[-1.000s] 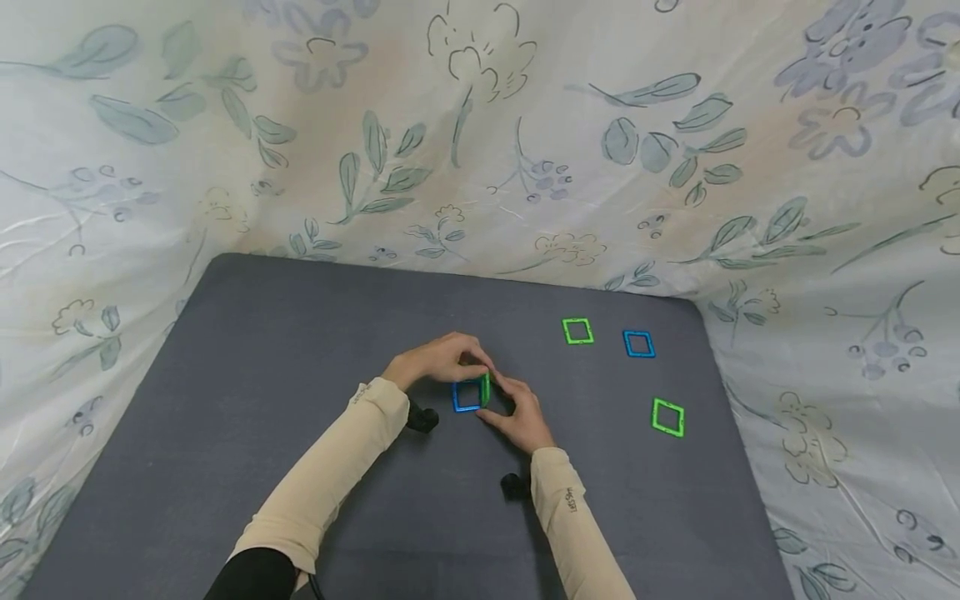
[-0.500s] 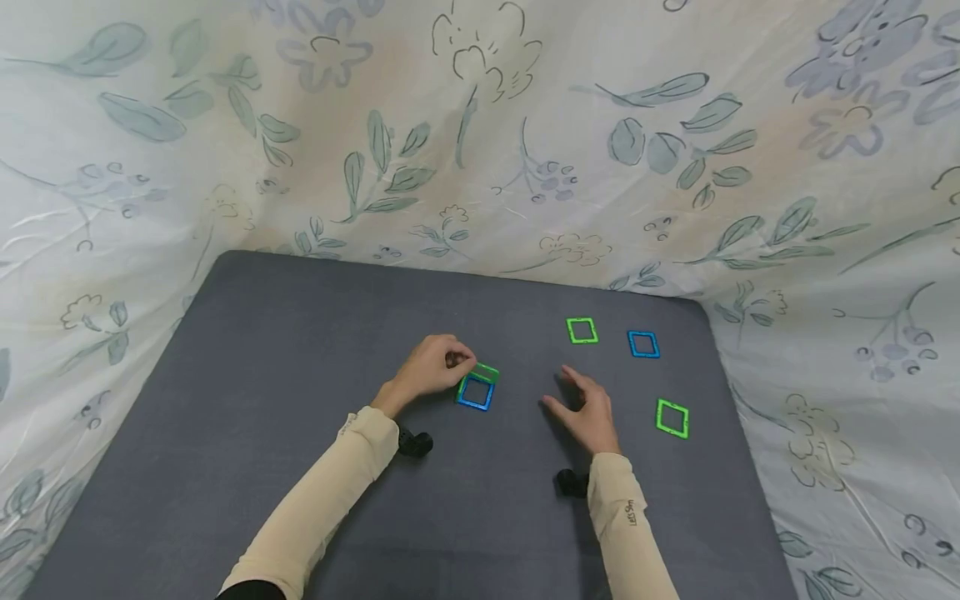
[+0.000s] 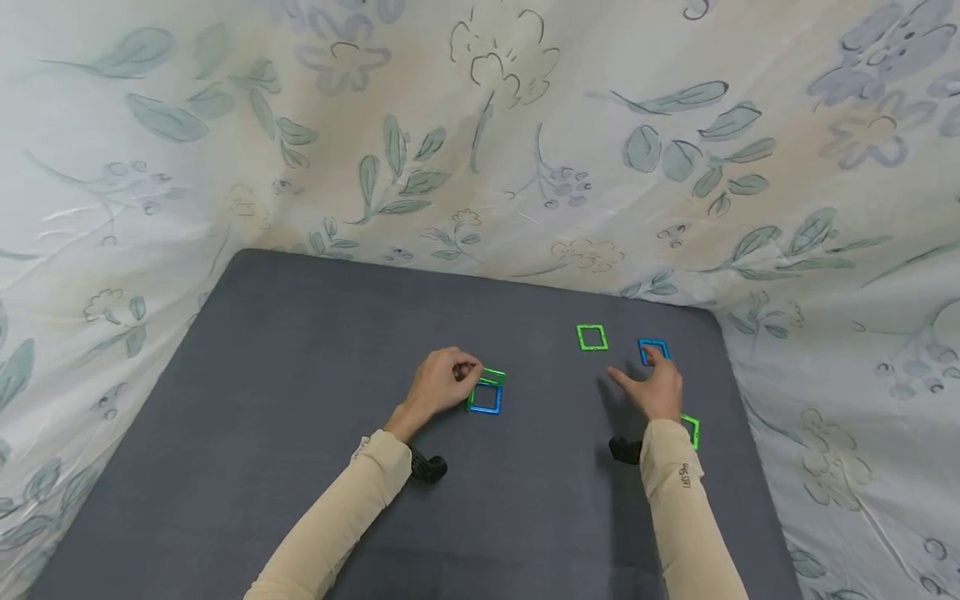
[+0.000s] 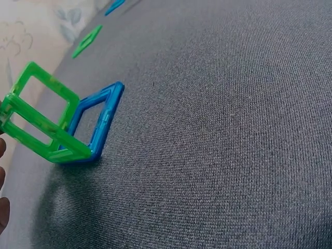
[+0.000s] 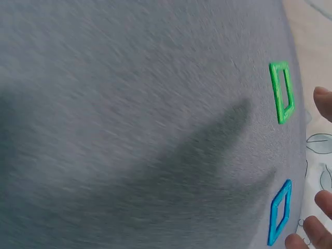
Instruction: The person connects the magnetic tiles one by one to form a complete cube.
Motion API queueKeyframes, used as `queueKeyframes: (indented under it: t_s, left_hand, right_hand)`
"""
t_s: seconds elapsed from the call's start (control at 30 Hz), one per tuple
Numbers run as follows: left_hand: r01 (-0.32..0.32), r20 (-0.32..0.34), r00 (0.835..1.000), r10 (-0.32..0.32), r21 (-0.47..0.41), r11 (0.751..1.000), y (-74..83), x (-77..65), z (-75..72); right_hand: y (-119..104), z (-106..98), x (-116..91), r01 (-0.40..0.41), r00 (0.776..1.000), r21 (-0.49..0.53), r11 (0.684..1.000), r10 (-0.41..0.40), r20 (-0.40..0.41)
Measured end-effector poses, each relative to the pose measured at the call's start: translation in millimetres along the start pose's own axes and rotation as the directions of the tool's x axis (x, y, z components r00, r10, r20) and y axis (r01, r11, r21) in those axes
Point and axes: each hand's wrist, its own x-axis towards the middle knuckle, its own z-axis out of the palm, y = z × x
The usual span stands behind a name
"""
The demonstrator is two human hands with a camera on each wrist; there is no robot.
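A blue square magnetic tile [image 3: 486,409] lies flat on the dark cloth, with two green magnetic tiles [image 4: 49,127] standing along its edges and meeting at a corner. My left hand [image 3: 442,385] pinches the green tiles at that upper corner; only its fingertips [image 4: 3,207] show at the left wrist view's edge. Over at the right, my right hand [image 3: 654,390] reaches with thumb and fingers spread, holding nothing. Its fingers overlap a loose blue tile [image 3: 652,341] in the head view, while the right wrist view shows them above the cloth.
One loose green tile [image 3: 592,337] lies flat left of the loose blue one. Another green tile [image 3: 694,432] is partly covered by my right wrist. Floral fabric [image 3: 517,208] rises behind the table's far edge [image 3: 420,271].
My right hand has left the green tiles and moved right, over to the loose blue tile. My left hand stays at the standing tiles. A second upright green tile shows now, formerly covered by hands.
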Motion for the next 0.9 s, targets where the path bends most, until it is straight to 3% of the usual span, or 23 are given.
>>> queueKeyframes:
  t_s: [0.2, 0.43, 0.53, 0.73, 0.9]
  left_hand:
    - [-0.003, -0.010, 1.000, 0.004, 0.015, 1.000, 0.8, -1.0, 1.3]
    - [0.022, -0.010, 1.000, -0.022, 0.008, 1.000, -0.2, -7.9, 0.7]
    - [0.024, -0.005, 1.000, -0.024, 0.002, 1.000, 0.3, -9.1, 0.5]
    - [0.021, 0.001, 1.000, -0.021, -0.002, 1.000, 1.7, -4.2, -0.7]
    - [0.026, 0.008, 1.000, -0.026, -0.008, 1.000, 0.9, -2.6, 0.3]
  right_hand:
    - [-7.5, 1.7, 28.7, -0.036, 0.997, -0.046, 0.998, 0.039, 0.068]
    - [-19.8, 37.4, 56.2, -0.031, 0.980, -0.136, 0.990, 0.057, 0.191]
    - [-22.8, 47.8, 61.6, -0.023, 0.978, -0.172, 0.985, 0.058, 0.202]
    - [-32.9, 44.9, 68.5, -0.015, 0.988, -0.149, 0.989, 0.037, 0.149]
    - [-33.2, 37.5, 69.1, -0.037, 0.958, -0.172, 0.984, 0.084, 0.274]
